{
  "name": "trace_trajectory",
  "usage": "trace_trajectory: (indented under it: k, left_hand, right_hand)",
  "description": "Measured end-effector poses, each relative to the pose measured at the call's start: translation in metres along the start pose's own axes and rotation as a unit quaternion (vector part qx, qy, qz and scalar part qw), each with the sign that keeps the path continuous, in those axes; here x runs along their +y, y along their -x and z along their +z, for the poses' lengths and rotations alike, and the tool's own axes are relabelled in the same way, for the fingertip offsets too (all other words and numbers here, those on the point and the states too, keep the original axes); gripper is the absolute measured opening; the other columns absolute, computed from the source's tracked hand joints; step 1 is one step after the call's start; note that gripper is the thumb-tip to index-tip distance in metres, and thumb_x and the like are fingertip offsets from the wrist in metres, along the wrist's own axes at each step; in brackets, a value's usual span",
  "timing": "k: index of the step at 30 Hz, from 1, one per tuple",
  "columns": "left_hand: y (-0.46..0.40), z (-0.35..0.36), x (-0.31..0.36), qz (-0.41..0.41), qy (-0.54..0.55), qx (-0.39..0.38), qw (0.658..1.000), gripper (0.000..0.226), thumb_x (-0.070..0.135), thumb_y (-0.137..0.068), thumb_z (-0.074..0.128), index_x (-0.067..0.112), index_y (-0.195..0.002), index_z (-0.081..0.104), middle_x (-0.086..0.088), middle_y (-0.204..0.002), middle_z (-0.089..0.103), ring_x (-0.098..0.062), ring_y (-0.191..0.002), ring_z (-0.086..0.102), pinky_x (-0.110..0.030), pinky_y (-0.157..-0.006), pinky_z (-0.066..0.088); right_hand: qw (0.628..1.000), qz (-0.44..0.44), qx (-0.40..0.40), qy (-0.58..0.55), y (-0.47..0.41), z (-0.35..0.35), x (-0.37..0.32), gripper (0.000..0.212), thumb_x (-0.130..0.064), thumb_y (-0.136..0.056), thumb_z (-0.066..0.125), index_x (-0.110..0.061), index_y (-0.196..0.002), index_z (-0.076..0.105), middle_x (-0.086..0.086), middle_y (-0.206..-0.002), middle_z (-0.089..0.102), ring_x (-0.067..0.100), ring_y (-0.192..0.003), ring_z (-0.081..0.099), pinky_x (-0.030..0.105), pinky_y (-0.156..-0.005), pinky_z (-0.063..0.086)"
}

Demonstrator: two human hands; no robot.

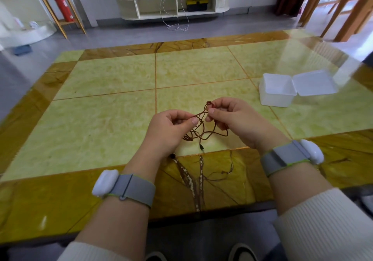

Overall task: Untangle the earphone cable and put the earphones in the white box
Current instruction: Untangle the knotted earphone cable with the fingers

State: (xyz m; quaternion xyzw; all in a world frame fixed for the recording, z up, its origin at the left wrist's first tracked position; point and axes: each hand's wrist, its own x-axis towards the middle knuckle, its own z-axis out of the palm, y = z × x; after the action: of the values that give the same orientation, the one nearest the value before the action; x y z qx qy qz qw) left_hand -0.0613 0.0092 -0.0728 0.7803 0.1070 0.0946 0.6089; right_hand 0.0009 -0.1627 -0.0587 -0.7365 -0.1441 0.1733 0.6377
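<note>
A tangled brown earphone cable (203, 128) hangs in loops between my two hands above the table. My left hand (171, 128) pinches a strand between thumb and fingers. My right hand (230, 117) pinches the cable near its upper knot. The jack plug (202, 148) dangles below the loops, and a dark earbud (173, 156) shows beside my left wrist. The white box (276, 94) stands open at the right of the table, its lid (314, 83) folded back, with nothing inside it.
The green and amber marble table (101, 107) stretches in front of me. Its near edge runs below my forearms. Wooden chairs (343, 8) stand at the far right, and a low shelf unit (175, 4) sits against the back wall.
</note>
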Motion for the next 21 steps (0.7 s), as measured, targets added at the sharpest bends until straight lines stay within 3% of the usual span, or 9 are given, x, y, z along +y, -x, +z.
trace_trajectory:
  k: [2,5,8,11,16,21]
  left_hand:
    - [-0.0003,-0.0026,0.0008,-0.021,0.024,0.007,0.999,0.004,0.022,-0.081,0.078,0.021,-0.083,0.074,-0.005,-0.081,0.069,-0.009,-0.072,0.060,-0.028,-0.070,0.055]
    - [-0.0018,-0.0031,0.0022,-0.057,0.057,0.041,0.996,0.004,0.019,-0.087,0.071,0.019,-0.084,0.069,0.004,-0.072,0.064,-0.005,-0.059,0.055,-0.018,-0.053,0.044]
    - [-0.0031,-0.0021,0.0036,-0.089,0.057,0.076,0.991,0.006,0.014,-0.091,0.061,0.018,-0.087,0.064,0.002,-0.070,0.065,-0.010,-0.060,0.055,-0.021,-0.053,0.045]
    - [-0.0023,-0.0011,0.0026,-0.068,-0.012,0.061,0.996,0.017,0.013,-0.087,0.058,0.026,-0.095,0.065,0.001,-0.072,0.071,-0.009,-0.061,0.057,-0.030,-0.064,0.051]
    - [0.0017,0.0007,0.0009,-0.001,-0.062,0.033,0.998,0.013,0.032,-0.091,0.066,0.023,-0.088,0.073,0.005,-0.070,0.070,0.005,-0.052,0.053,-0.014,-0.055,0.044]
    - [-0.0021,-0.0008,0.0053,-0.053,-0.021,0.121,0.991,0.017,0.025,-0.096,0.053,0.018,-0.089,0.066,0.004,-0.076,0.069,-0.013,-0.059,0.050,-0.027,-0.057,0.044]
  right_hand:
    - [1.000,0.008,0.014,-0.026,0.0006,-0.0022,-0.0023,0.010,-0.007,-0.096,0.057,-0.012,-0.089,0.061,0.004,-0.073,0.067,0.011,-0.052,0.042,0.021,-0.052,0.035]
    - [1.000,0.010,0.015,-0.026,0.0019,-0.0050,-0.0035,0.011,-0.006,-0.097,0.054,-0.012,-0.089,0.059,0.003,-0.071,0.066,0.010,-0.051,0.041,0.021,-0.051,0.034]
    - [1.000,0.011,0.010,-0.012,0.0021,-0.0057,-0.0027,0.011,-0.007,-0.097,0.055,-0.013,-0.089,0.059,0.002,-0.072,0.067,0.009,-0.052,0.043,0.019,-0.051,0.036]
    - [1.000,0.003,0.001,-0.009,0.0009,-0.0037,-0.0012,0.012,-0.006,-0.097,0.056,-0.013,-0.089,0.061,0.001,-0.071,0.067,0.008,-0.052,0.043,0.021,-0.053,0.036]
    - [1.000,-0.005,-0.010,0.028,0.0012,-0.0034,0.0010,0.009,-0.009,-0.096,0.058,-0.014,-0.091,0.064,-0.001,-0.072,0.068,0.011,-0.056,0.042,0.024,-0.055,0.035]
    - [1.000,0.001,0.009,0.020,0.0012,-0.0056,0.0010,0.011,-0.009,-0.096,0.058,-0.015,-0.089,0.064,-0.003,-0.069,0.068,0.011,-0.056,0.041,0.025,-0.056,0.034]
